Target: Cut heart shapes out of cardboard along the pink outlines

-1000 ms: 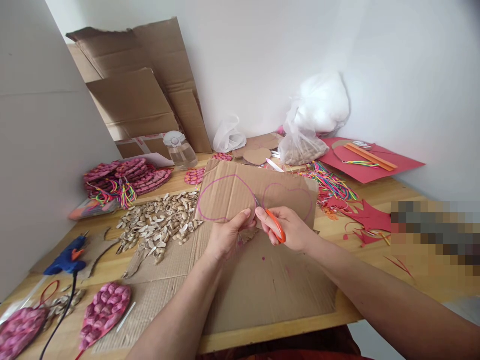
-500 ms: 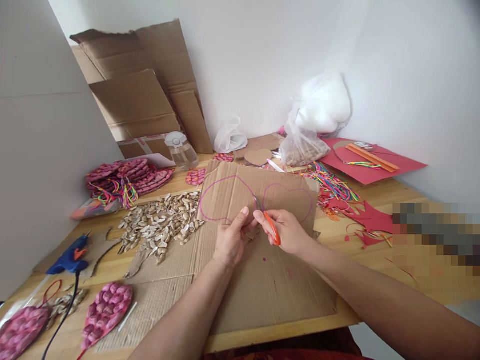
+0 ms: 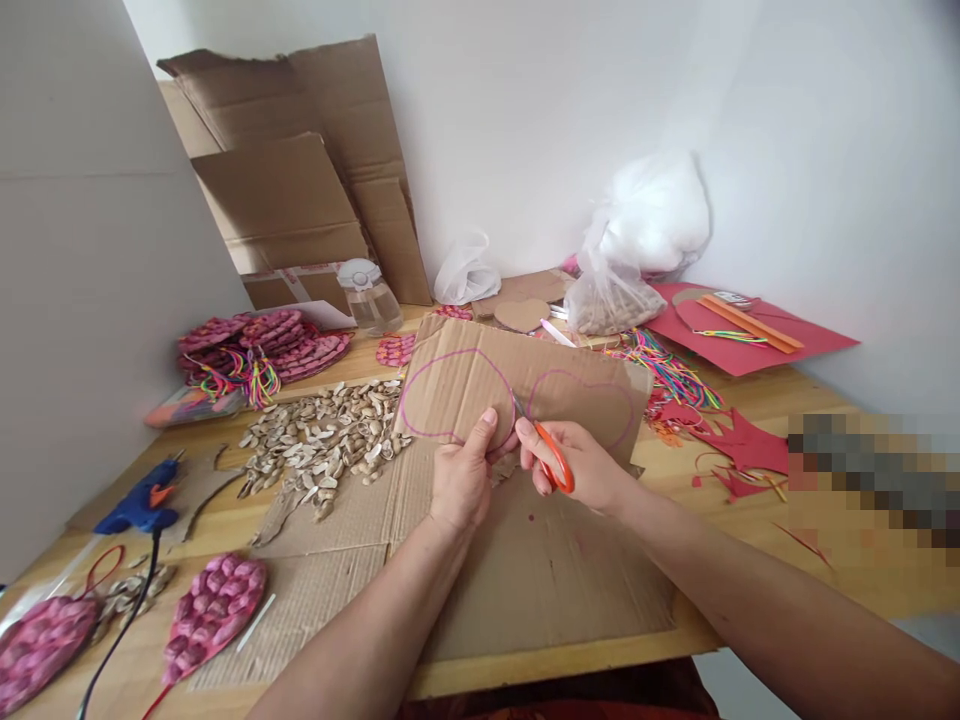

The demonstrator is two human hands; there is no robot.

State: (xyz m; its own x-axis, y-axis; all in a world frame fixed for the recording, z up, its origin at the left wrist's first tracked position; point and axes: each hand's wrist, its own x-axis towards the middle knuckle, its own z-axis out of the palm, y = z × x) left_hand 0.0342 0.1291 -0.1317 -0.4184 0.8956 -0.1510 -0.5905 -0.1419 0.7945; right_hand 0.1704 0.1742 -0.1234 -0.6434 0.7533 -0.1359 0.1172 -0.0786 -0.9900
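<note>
A piece of cardboard with two purple heart outlines is held up over a larger cardboard sheet. My left hand grips its lower edge, thumb on top beside the left outline. In my right hand are orange-handled scissors, their blades on the cardboard between the two hearts. The blade tips meet the right side of the left outline. My hands are close together, fingertips almost touching.
Peanut shells, a blue glue gun and pink shell-covered pieces lie left. A bottle and bagged shells stand behind. Red sheet, coloured cords and red scraps lie right.
The view has shifted slightly. The scissor handles have spread apart a little, and my right hand has moved slightly right. My left hand keeps its grip on the cardboard.
</note>
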